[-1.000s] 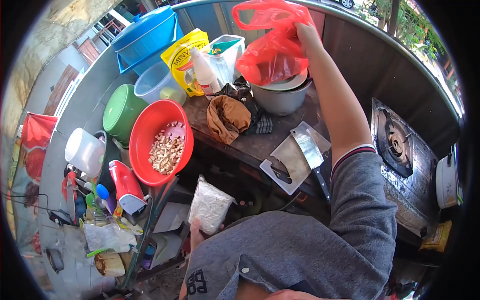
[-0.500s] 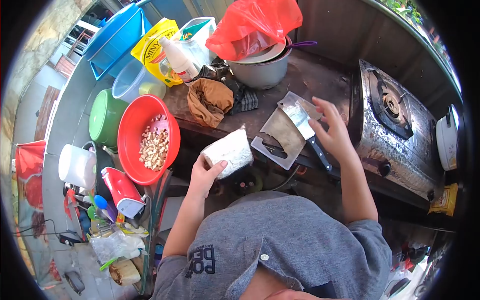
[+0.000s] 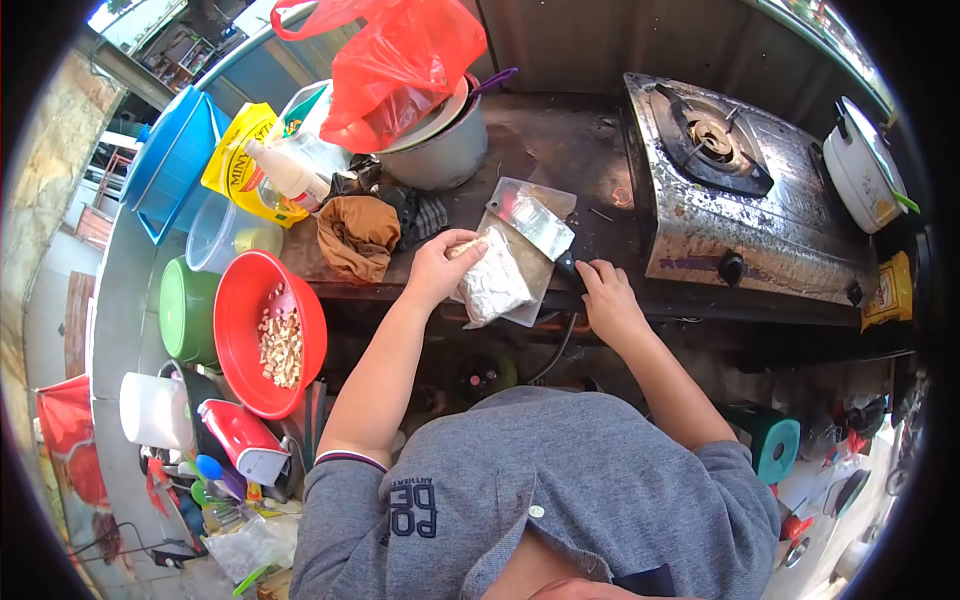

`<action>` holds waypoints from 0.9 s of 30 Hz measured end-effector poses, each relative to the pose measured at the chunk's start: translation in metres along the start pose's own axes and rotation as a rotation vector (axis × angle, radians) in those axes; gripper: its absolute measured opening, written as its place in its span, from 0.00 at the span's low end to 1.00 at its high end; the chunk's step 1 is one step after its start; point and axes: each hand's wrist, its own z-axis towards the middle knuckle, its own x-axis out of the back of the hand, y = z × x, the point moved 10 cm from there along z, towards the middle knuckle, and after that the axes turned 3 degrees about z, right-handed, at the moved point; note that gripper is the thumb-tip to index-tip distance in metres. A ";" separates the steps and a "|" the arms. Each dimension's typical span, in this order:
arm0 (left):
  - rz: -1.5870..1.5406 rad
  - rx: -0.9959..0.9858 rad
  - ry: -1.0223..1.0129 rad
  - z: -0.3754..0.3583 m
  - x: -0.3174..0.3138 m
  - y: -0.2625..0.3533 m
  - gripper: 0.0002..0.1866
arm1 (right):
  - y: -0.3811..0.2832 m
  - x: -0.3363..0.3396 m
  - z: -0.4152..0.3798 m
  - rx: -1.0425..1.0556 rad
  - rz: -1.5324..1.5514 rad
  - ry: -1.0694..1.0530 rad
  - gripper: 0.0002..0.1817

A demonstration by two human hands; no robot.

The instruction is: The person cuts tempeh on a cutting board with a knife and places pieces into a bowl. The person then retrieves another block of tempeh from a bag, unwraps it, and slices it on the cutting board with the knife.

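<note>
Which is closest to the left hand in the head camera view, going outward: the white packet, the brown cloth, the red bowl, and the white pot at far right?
From the left hand:
1. White packet, under its fingers on the cutting board.
2. Brown cloth, just to its left on the counter.
3. Red bowl, farther left, below the counter edge.
4. White pot, far right beyond the stove.

— Where do we look from here?
— We have one view only, worn on the head, so we look steeply down past our own grey shirt [image 3: 540,500] onto the worktop [image 3: 560,150] in front.
— How near are we?
— Close: the worktop edge lies just beyond our chest, both forearms reach into frame from below.
— And the framing?
— A round fisheye; we take in the gas stove [image 3: 740,190] on the right and the red bowl [image 3: 268,330] low on the left, with dark corners around.
</note>
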 end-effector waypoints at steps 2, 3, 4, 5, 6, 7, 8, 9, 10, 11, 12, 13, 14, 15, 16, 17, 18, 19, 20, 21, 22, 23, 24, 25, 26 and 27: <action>0.041 0.014 0.052 0.023 0.006 -0.022 0.18 | 0.000 -0.005 0.004 0.032 -0.045 -0.056 0.30; 0.045 0.010 0.039 0.029 0.002 -0.028 0.18 | -0.002 0.000 0.006 0.019 -0.044 -0.050 0.30; 0.007 0.011 0.078 0.031 0.005 -0.033 0.17 | -0.008 0.010 0.010 -0.003 -0.014 -0.033 0.30; -0.032 0.013 0.116 0.033 0.007 -0.038 0.17 | -0.011 0.014 0.013 -0.026 0.017 -0.016 0.30; -0.026 0.018 0.113 0.034 0.004 -0.039 0.14 | -0.011 0.019 0.015 -0.020 0.061 0.045 0.30; -0.026 0.021 0.109 0.036 0.000 -0.042 0.14 | -0.010 0.016 0.016 -0.025 0.061 0.043 0.30; -0.021 0.003 0.157 0.039 0.002 -0.046 0.14 | -0.005 0.015 0.017 -0.058 0.143 0.077 0.30; -0.016 -0.017 0.207 0.038 0.006 -0.041 0.14 | 0.000 0.016 0.017 -0.091 0.225 0.111 0.29; -0.015 -0.016 0.207 0.037 0.004 -0.039 0.14 | 0.001 0.017 0.017 -0.091 0.227 0.111 0.29; 0.243 -0.184 0.317 0.031 0.011 -0.017 0.11 | 0.008 0.016 0.015 -0.144 0.393 0.080 0.28; 0.503 -0.355 0.425 0.020 0.011 0.012 0.09 | 0.012 0.014 0.015 -0.196 0.558 0.050 0.27; 0.505 -0.359 0.426 0.016 0.009 0.022 0.09 | 0.008 0.021 0.014 -0.194 0.560 0.053 0.27; 0.524 -0.347 0.450 0.010 0.008 0.031 0.06 | 0.006 0.011 0.006 -0.317 0.831 -0.050 0.26; 0.544 -0.334 0.470 0.006 0.006 0.035 0.04 | -0.001 -0.003 -0.005 -0.442 1.103 -0.159 0.26; 0.497 -0.365 0.509 0.003 0.006 0.037 0.04 | -0.009 -0.005 -0.009 -0.434 1.238 -0.152 0.24; 0.499 -0.366 0.505 0.003 0.001 0.038 0.04 | -0.017 -0.006 -0.013 -0.424 1.284 -0.177 0.25; 0.457 -0.317 0.504 0.003 0.000 0.033 0.04 | -0.026 -0.005 -0.016 -0.414 1.266 -0.223 0.24; 0.415 -0.268 0.502 0.004 0.000 0.029 0.03 | -0.034 -0.005 -0.017 -0.405 1.247 -0.268 0.24; 0.417 -0.272 0.497 0.005 -0.002 0.027 0.03 | -0.037 -0.008 -0.018 -0.408 1.189 -0.293 0.24; 0.409 -0.290 0.513 0.005 -0.002 0.026 0.03 | -0.038 -0.008 -0.017 -0.411 1.191 -0.287 0.24; 0.401 -0.308 0.530 0.004 -0.002 0.025 0.03 | -0.040 -0.007 -0.015 -0.385 1.094 -0.290 0.25; 0.401 -0.311 0.526 0.004 -0.003 0.023 0.03 | -0.040 -0.006 -0.013 -0.360 0.997 -0.292 0.25; 0.404 -0.320 0.536 0.003 -0.002 0.024 0.03 | -0.041 -0.006 -0.010 -0.300 0.954 -0.266 0.25; 0.407 -0.327 0.547 0.002 -0.002 0.024 0.04 | -0.041 -0.006 -0.008 -0.301 0.955 -0.263 0.25; 0.409 -0.326 0.544 0.001 -0.002 0.024 0.04 | -0.043 -0.008 -0.006 -0.290 0.913 -0.292 0.23; 0.441 -0.351 0.553 -0.001 -0.003 0.027 0.04 | -0.045 -0.010 -0.004 -0.280 0.870 -0.321 0.22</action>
